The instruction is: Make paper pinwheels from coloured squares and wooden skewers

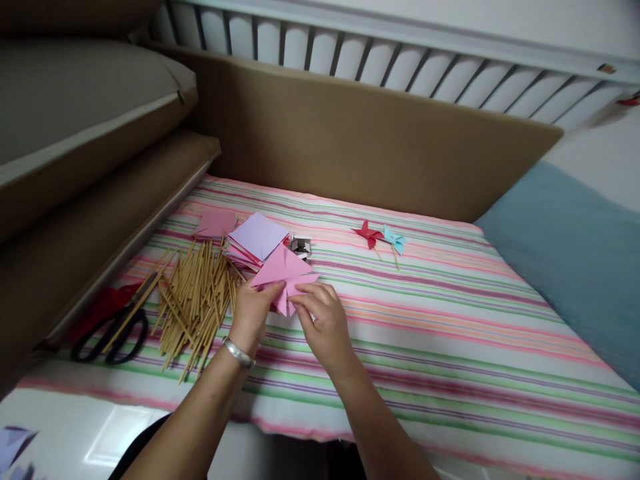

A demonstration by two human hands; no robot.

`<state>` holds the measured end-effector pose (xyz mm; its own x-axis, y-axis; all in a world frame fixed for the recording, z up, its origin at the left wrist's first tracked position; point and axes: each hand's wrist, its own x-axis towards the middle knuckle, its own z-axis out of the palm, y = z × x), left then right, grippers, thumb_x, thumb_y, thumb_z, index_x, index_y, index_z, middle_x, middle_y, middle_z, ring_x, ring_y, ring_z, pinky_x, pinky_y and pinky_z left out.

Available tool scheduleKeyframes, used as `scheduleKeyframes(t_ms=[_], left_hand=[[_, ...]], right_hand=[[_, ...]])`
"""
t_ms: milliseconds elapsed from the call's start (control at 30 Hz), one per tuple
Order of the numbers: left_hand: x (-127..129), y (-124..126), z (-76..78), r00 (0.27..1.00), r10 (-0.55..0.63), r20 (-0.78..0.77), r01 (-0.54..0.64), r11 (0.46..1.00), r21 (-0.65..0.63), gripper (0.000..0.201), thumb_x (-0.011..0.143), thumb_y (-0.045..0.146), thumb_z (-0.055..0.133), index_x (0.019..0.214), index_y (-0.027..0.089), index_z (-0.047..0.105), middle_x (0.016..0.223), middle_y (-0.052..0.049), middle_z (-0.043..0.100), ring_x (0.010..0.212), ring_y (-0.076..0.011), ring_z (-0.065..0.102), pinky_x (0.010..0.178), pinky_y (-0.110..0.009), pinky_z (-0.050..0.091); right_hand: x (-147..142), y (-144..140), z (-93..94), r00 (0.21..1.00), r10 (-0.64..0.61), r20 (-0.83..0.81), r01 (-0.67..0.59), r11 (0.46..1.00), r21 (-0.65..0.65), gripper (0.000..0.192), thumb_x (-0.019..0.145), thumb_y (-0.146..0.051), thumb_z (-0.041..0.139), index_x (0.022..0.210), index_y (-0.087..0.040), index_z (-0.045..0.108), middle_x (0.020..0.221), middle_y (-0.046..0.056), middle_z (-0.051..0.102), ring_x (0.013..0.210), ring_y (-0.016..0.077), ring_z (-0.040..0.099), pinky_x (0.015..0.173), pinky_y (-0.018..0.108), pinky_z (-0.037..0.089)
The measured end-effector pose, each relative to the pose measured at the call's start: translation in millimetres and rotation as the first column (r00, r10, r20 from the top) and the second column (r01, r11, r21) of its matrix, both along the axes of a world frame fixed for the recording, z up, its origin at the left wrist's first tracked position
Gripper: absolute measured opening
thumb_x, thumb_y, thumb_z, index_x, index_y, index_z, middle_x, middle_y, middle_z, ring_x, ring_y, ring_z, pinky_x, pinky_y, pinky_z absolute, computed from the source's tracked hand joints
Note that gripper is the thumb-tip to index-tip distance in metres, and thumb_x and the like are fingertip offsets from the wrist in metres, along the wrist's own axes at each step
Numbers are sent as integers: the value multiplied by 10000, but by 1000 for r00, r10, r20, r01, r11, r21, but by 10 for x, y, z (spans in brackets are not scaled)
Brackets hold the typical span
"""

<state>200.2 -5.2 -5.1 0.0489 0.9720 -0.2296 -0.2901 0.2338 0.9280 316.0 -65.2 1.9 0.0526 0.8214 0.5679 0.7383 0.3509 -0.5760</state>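
My left hand [254, 312] and my right hand [323, 320] both pinch a pink paper square [283, 270] with cut flaps, held just above the striped cloth [425, 320]. A silver bracelet sits on my left wrist. A pile of thin wooden sticks [197, 300] lies directly left of my left hand. Behind the pink paper is a stack of coloured paper squares [257, 239], a lilac sheet on top.
Black-handled scissors [113, 330] lie at the far left beside something red. A red pinwheel [367, 235] and a light blue pinwheel [394, 240] rest further back. A small metal object [301, 247] sits by the paper stack. Brown cushions line the left and back.
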Motion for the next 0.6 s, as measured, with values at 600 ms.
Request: scheduleKeyframes(t_ms=[600], left_hand=[[125, -45, 25, 983, -42, 181, 24, 995, 97, 341, 613, 236, 745, 924, 126, 659, 893, -67, 695, 760, -156, 621, 721, -279, 482]], right_hand=[[1, 85, -82, 584, -237, -776, -3, 956, -294, 160, 736, -331, 624, 754, -174, 601, 701, 3, 603, 638, 127, 543, 617, 261, 452]])
